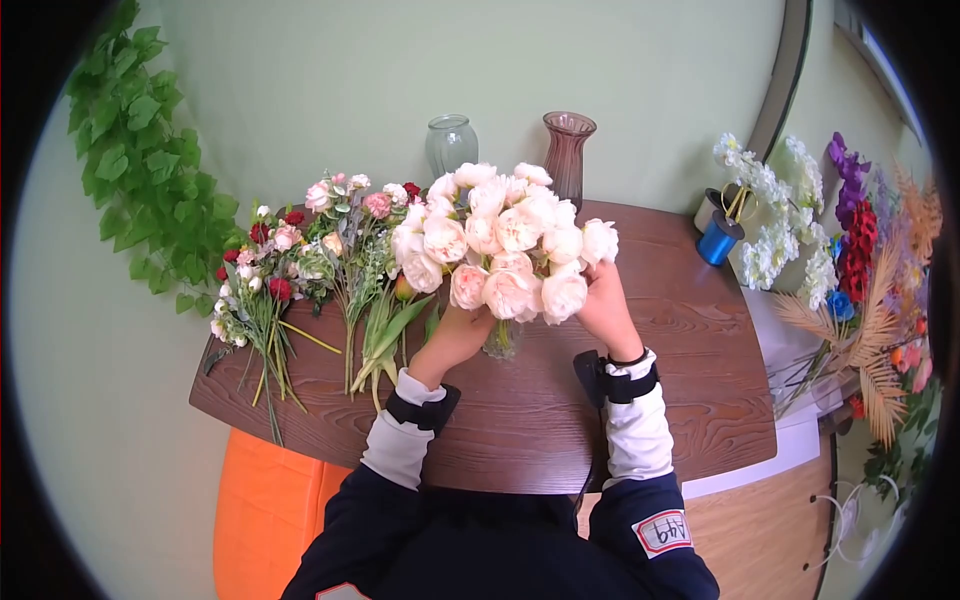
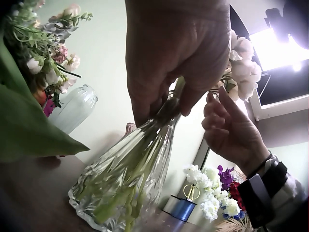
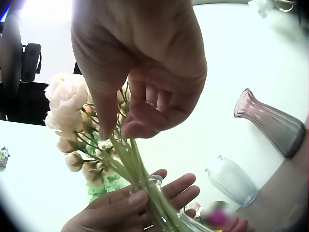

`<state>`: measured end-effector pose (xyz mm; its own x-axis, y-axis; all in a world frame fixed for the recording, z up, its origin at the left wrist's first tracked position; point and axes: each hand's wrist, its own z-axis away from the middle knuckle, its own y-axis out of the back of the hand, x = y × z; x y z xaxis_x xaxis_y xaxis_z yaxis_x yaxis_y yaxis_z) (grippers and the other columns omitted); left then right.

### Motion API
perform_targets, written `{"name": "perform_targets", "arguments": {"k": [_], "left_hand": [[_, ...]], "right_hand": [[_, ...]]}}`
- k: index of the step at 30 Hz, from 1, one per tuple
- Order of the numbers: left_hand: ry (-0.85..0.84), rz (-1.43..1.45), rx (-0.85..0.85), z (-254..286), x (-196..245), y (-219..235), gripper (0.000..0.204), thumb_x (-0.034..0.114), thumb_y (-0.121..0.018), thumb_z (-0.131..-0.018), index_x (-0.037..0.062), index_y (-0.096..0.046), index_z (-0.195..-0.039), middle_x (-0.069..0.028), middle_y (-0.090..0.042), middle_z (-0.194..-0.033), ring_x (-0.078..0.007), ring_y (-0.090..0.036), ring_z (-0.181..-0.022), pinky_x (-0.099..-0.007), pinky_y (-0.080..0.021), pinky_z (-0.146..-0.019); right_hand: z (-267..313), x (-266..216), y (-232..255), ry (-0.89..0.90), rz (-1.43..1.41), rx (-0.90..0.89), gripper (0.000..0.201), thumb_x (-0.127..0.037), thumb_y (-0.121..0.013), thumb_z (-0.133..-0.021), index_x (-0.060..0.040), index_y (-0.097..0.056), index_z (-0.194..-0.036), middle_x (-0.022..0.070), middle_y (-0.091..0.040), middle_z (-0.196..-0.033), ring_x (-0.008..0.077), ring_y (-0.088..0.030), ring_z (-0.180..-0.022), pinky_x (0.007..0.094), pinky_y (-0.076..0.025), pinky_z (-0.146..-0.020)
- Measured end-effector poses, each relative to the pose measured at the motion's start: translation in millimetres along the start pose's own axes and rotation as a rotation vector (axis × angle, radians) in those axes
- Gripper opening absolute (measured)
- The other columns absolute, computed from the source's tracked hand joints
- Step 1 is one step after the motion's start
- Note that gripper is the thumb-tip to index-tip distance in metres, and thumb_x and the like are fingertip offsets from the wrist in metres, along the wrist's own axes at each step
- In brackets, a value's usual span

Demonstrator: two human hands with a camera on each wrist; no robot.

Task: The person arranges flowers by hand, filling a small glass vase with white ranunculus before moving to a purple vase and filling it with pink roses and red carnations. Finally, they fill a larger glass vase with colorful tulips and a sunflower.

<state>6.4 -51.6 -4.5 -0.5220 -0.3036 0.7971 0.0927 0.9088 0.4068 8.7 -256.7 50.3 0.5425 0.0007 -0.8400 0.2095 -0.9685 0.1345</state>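
A bunch of pale pink-white flowers (image 1: 512, 232) stands in a ribbed clear glass vase (image 2: 128, 176), its green stems (image 3: 130, 157) running down through the narrow neck. Around that neck my left hand (image 1: 455, 342) holds the vase, thumb on one side and fingers on the other. My right hand (image 3: 142, 63) is above the rim, with thumb and curled fingers pinching at stems just below the blooms. In the head view the flower heads hide most of the vase and the fingertips of both hands.
Mixed flowers (image 1: 345, 260) lie at the left of the brown table (image 1: 680, 400). Behind stand a greenish glass vase (image 1: 452, 145) and a pink one (image 1: 570, 150). A blue spool (image 1: 719, 240) is at the back right, near white flowers (image 1: 768, 250). An orange seat (image 1: 265, 500) is below left.
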Motion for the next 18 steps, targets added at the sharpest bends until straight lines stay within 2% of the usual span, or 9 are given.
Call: {"name": "perform_targets", "arguments": {"k": [3,5,6,7,11,13,15,17,18], "left_hand": [[0.019,0.014,0.034,-1.4,-5.0,-4.6,0.038,0.002,-0.054,-0.082,0.0026,-0.048,-0.120,-0.0121,-0.051,-0.118,-0.0241,-0.051,-0.110,-0.0343,-0.040,-0.092],[-0.015,-0.018,0.041,-1.5,-7.0,-5.5,0.036,0.004,-0.055,-0.081,0.0035,-0.051,-0.117,-0.0124,-0.053,-0.115,-0.0260,-0.051,-0.110,-0.0356,-0.040,-0.093],[-0.016,-0.019,0.041,-1.3,-7.2,-5.6,0.036,0.004,-0.055,-0.081,0.0035,-0.051,-0.117,-0.0124,-0.053,-0.115,-0.0260,-0.051,-0.110,-0.0356,-0.040,-0.093],[-0.052,-0.095,0.045,-1.1,-7.5,-5.7,0.034,0.004,-0.056,-0.081,0.0038,-0.053,-0.115,-0.0129,-0.054,-0.114,-0.0271,-0.051,-0.110,-0.0363,-0.040,-0.093],[-0.060,-0.241,0.025,-1.6,-1.8,-4.8,0.033,0.007,-0.058,-0.080,0.0041,-0.056,-0.113,-0.0144,-0.057,-0.113,-0.0298,-0.053,-0.109,-0.0372,-0.040,-0.093],[-0.074,-0.189,0.036,1.2,5.6,-8.6,0.037,0.007,-0.059,-0.079,0.0037,-0.054,-0.116,-0.0152,-0.056,-0.115,-0.0314,-0.053,-0.109,-0.0379,-0.040,-0.093],[-0.040,-0.093,0.115,0.3,7.4,-10.9,0.039,0.010,-0.060,-0.080,0.0037,-0.052,-0.118,-0.0152,-0.056,-0.117,-0.0319,-0.051,-0.111,-0.0386,-0.040,-0.093],[0.008,-0.107,0.075,0.5,8.7,-8.9,0.040,0.011,-0.059,-0.081,0.0039,-0.051,-0.119,-0.0158,-0.055,-0.118,-0.0324,-0.051,-0.113,-0.0388,-0.040,-0.093],[-0.055,-0.176,0.079,0.2,4.0,-10.1,0.040,0.016,-0.061,-0.082,0.0042,-0.051,-0.119,-0.0140,-0.056,-0.117,-0.0300,-0.052,-0.111,-0.0378,-0.041,-0.091]], "right_hand": [[0.0,0.0,-12.7,0.075,-0.054,0.091,0.032,-0.004,-0.071,-0.074,-0.0002,-0.061,-0.105,0.0016,-0.065,-0.095,0.0082,-0.060,-0.083,0.0255,-0.050,-0.072],[0.1,2.3,-19.2,0.306,0.044,0.159,0.025,-0.002,-0.070,-0.074,-0.0004,-0.065,-0.098,0.0028,-0.066,-0.095,0.0097,-0.061,-0.084,0.0257,-0.050,-0.073],[2.2,1.9,-24.3,0.213,-0.107,0.202,0.020,-0.001,-0.069,-0.073,-0.0005,-0.067,-0.093,0.0044,-0.066,-0.095,0.0106,-0.061,-0.084,0.0265,-0.050,-0.074],[3.7,1.9,-25.5,0.214,-0.107,0.201,0.020,-0.001,-0.069,-0.073,-0.0005,-0.067,-0.093,0.0044,-0.066,-0.095,0.0106,-0.061,-0.084,0.0265,-0.050,-0.074],[2.4,6.4,-33.1,0.281,0.015,0.255,0.022,-0.002,-0.069,-0.072,-0.0011,-0.067,-0.094,0.0058,-0.067,-0.095,0.0157,-0.063,-0.086,0.0303,-0.049,-0.076],[1.4,2.0,-36.0,0.333,0.043,0.273,0.022,-0.003,-0.069,-0.071,-0.0012,-0.067,-0.093,0.0070,-0.067,-0.095,0.0184,-0.064,-0.087,0.0317,-0.049,-0.076],[2.8,-7.2,-36.4,0.428,0.324,0.320,0.024,-0.001,-0.066,-0.073,0.0014,-0.065,-0.097,0.0076,-0.066,-0.095,0.0163,-0.061,-0.088,0.0308,-0.047,-0.081],[3.9,-3.7,-36.3,0.398,0.309,0.318,0.023,-0.003,-0.065,-0.073,0.0023,-0.063,-0.095,0.0086,-0.065,-0.092,0.0179,-0.061,-0.087,0.0318,-0.046,-0.080],[4.8,-2.9,-36.2,0.347,0.278,0.318,0.021,-0.003,-0.064,-0.074,0.0023,-0.063,-0.094,0.0085,-0.065,-0.093,0.0177,-0.060,-0.087,0.0318,-0.046,-0.080]]}}
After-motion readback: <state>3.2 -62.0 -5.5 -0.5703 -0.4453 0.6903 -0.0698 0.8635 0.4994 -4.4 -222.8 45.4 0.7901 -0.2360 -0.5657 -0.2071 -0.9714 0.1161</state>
